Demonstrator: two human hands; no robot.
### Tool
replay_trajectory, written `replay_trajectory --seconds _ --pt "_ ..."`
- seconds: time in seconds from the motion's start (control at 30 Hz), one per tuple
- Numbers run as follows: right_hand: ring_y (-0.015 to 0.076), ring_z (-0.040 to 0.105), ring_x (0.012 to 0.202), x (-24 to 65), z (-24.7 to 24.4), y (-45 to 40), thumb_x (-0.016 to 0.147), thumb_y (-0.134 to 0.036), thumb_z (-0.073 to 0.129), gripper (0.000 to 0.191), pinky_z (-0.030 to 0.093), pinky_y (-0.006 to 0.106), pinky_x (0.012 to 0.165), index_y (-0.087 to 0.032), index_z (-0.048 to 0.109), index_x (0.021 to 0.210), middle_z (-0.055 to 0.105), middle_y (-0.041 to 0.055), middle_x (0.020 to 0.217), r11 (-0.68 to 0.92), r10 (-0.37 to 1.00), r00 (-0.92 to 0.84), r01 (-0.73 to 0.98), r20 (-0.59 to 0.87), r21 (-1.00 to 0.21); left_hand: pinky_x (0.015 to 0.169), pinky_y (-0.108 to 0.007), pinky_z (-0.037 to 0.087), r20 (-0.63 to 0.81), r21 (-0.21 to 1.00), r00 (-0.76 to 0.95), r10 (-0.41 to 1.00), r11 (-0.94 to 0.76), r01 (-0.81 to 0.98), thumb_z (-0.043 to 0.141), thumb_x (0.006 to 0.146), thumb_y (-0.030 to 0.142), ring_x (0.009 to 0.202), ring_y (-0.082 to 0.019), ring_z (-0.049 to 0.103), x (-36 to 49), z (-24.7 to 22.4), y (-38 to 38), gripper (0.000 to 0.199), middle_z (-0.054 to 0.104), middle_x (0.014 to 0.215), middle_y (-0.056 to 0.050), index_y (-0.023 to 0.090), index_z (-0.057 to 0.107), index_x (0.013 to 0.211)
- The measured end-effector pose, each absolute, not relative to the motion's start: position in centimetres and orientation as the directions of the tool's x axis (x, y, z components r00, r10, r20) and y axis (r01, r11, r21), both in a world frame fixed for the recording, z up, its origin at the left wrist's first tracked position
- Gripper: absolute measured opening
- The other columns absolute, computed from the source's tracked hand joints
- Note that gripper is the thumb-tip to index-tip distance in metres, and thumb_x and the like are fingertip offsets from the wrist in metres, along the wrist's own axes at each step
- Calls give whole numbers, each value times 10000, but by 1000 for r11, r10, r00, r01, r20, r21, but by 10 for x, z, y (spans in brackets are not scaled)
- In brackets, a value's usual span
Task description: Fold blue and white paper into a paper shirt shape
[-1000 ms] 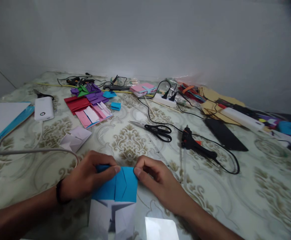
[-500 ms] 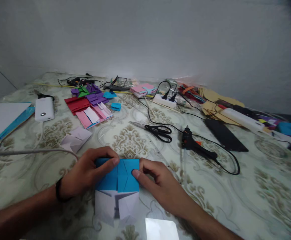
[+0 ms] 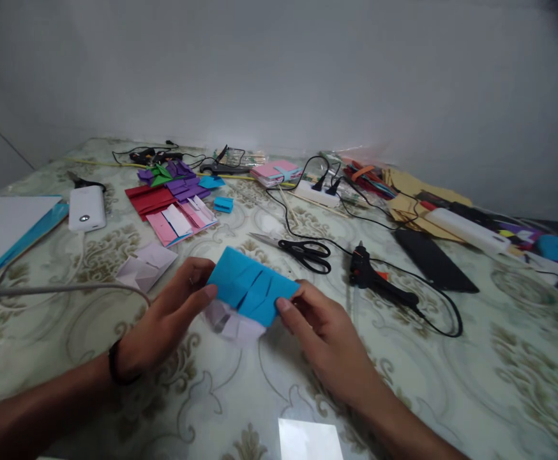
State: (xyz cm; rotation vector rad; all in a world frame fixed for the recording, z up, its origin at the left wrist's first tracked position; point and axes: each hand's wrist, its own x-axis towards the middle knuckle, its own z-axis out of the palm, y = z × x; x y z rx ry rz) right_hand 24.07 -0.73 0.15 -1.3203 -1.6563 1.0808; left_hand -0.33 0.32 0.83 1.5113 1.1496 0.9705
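Between my two hands is a folded paper piece, blue on one part, with white folded flaps hanging below it. My left hand pinches its left edge with the thumb on top. At the right corner, my right hand grips the blue paper between thumb and fingers. The piece is held tilted above the patterned tablecloth. Close to my left hand lies a white folded paper. Beyond the held paper rest black-handled scissors, and a black glue gun lies to the right.
Pink, red, purple and blue folded papers lie at the back left. A white power bank with a cable is on the left by paper sheets. A power strip, cords and a black flat piece occupy the back right.
Both hands have lifted the blue and white paper away from me and tilted it, its right side lower. The right hand moved slightly right. Objects on the table stay put.
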Motion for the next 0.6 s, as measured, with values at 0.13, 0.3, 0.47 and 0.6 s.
replay_trajectory --seconds 0.13,0.3,0.47,0.6 --pt "168 542 658 243 2 -2 1010 -441 487 305 382 287 578 -230 498 789 581 0 711 95 973 -232 457 -16 -884 980 -350 479 31 975 196 980 -73 211 523 1047 430 1161 -237 589 -5 4 4 285 644 1223 -46 258 542 1274" --pt "169 533 610 244 -3 3 996 -452 471 315 380 300 578 -236 489 767 580 -9 662 82 970 -238 503 -47 -861 1088 -394 424 18 958 171 985 -66 278 507 1060 475 1292 -251 536 -6 -1 5 356 599 1353 -48 287 510 1363" --pt "180 564 626 245 -7 7 986 -447 478 292 400 308 596 -232 522 793 622 3 686 71 978 -202 529 -45 -846 1110 -405 413 68 938 201 977 -131 320 505 1063 485 1307 -245 528 -6 -3 6 368 586 1372 -56 286 498 1372" --pt "175 568 622 244 -7 6 983 -441 480 280 408 301 592 -231 519 802 624 1 693 73 982 -186 515 -28 -854 1093 -421 434 92 926 194 977 -155 345 514 1057 471 1287 -257 545 -6 -4 5 356 584 1375 -66 284 509 1360"
